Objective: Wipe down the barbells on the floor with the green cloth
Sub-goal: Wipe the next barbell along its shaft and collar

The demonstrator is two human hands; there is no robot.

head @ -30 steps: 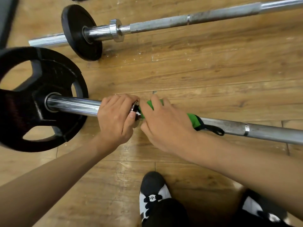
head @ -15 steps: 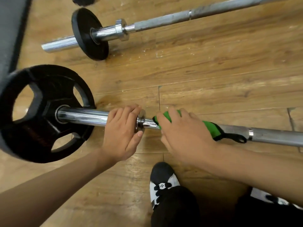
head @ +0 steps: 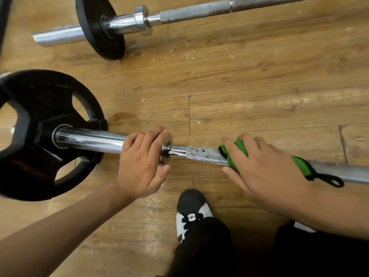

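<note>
On the wooden floor [head: 259, 76] the near barbell [head: 205, 154] lies left to right, and the green cloth [head: 232, 161] is wrapped over its shaft just past the knurled stretch, under the right hand [head: 265, 168], whose fingers curl round cloth and bar together. A black loop [head: 335, 180] hangs loose from the cloth's right end. The left hand [head: 141, 164] grips the chrome sleeve, fingers over the top, right against the collar flange [head: 167, 150], with the large black plate [head: 30, 166] further left. A second barbell [head: 199, 12] with a smaller plate [head: 99, 27] lies well apart toward the far side of the floor, untouched by either hand. The likeliest trouble is the bar rolling on its round plate if the left hand's grip slackens during a stroke; the toe of the black-and-white shoe [head: 191, 198] sits near the shaft and would be in its path. The rough knurling could also snag the cloth or its loop and drag it out of the grip, and the dark specks [head: 197, 152] on the knurl look stubborn enough to survive a light pass. No lettering is legible on plates or bars; the only mark is a trefoil emblem [head: 192, 216] on the shoe's tongue, apparently Adidas.
</note>
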